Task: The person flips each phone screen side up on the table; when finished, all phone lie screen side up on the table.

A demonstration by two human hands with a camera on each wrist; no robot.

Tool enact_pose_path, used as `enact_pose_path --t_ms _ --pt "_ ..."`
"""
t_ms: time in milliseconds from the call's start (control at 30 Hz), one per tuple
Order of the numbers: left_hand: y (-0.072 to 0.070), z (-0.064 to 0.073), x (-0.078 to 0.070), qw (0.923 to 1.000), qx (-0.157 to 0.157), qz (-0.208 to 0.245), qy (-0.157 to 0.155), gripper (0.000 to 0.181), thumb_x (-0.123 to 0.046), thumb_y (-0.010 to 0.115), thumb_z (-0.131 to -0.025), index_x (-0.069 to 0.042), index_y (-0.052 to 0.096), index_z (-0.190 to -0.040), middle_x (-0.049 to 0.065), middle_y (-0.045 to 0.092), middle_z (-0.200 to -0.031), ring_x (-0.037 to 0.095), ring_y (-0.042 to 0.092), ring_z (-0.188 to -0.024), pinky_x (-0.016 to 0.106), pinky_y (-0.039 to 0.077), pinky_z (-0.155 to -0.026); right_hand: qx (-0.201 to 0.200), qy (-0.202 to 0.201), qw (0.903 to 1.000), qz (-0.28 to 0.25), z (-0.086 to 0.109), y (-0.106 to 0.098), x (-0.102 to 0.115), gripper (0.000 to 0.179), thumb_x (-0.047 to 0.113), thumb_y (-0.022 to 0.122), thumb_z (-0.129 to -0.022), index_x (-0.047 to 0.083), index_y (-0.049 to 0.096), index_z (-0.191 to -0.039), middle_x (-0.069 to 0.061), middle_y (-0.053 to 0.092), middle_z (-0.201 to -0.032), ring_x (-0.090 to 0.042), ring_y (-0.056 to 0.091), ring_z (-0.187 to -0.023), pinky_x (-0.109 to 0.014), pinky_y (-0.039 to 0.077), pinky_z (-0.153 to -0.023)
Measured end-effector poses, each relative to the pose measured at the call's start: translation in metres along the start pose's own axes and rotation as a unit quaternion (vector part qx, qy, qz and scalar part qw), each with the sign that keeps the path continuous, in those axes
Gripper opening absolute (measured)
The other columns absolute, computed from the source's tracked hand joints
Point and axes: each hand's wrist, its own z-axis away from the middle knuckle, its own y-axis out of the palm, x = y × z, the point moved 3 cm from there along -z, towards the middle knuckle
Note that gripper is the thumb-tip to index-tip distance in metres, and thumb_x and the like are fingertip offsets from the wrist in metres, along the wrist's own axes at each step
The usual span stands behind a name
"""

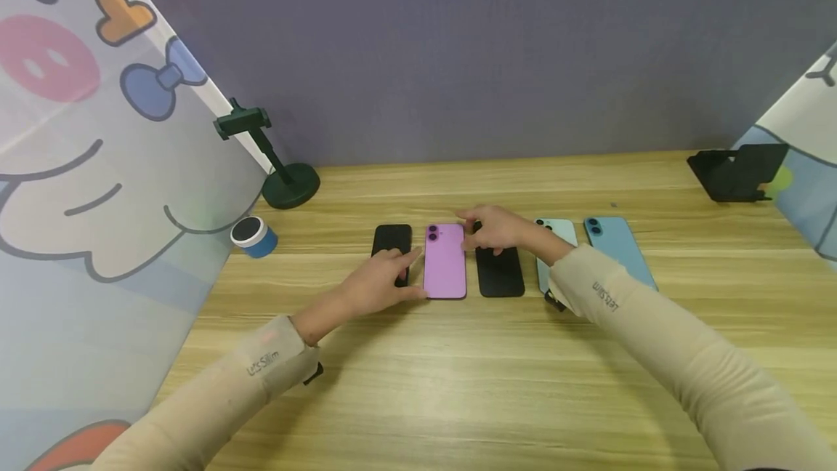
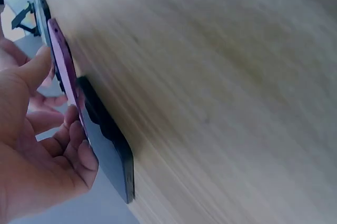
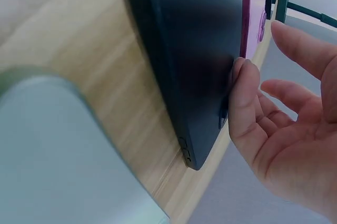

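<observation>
A pink phone lies camera side up on the wooden table, between two black phones. My left hand reaches over the left black phone, its thumb tip at the pink phone's lower left corner and its index finger pointing at the left edge. Over the upper part of the other black phone is my right hand, thumb near the pink phone's right edge and index finger stretched past its top corner. In the right wrist view the pink phone shows beyond the right hand's fingertips.
A pale green phone and a blue phone lie to the right, partly under the right forearm. A dark phone stand and a blue jar stand at left. Another black stand is at far right, before the grey partition.
</observation>
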Motion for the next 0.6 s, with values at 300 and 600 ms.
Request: enact_pose_path --t_ms 300,600 --pt "0.012 -0.005 -0.012 0.9965 -0.007 -0.083 0.005 0.087 -0.063 0.067 -0.086 -0.008 0.047 -0.15 -0.001 0.056 -0.084 0.011 0.048 -0.07 0.024 0.039 -0.057 0.002 0.011 0.9999 -0.011 -0.006 0.002 0.002 0.077 0.022 0.071 -0.091 0.01 0.033 -0.158 -0.015 0.053 -0.136 -0.016 0.056 -0.071 -0.032 0.055 -0.06" --pt "0.013 -0.007 -0.016 0.9931 -0.01 -0.116 -0.004 0.086 -0.066 0.066 -0.086 -0.01 0.05 -0.148 0.01 0.068 -0.112 0.018 0.063 -0.089 0.032 0.054 -0.071 0.001 0.02 0.9993 -0.032 -0.009 0.002 0.001 0.078 0.023 0.073 -0.09 0.012 0.035 -0.157 -0.014 0.05 -0.143 -0.018 0.059 -0.076 -0.033 0.056 -0.062"
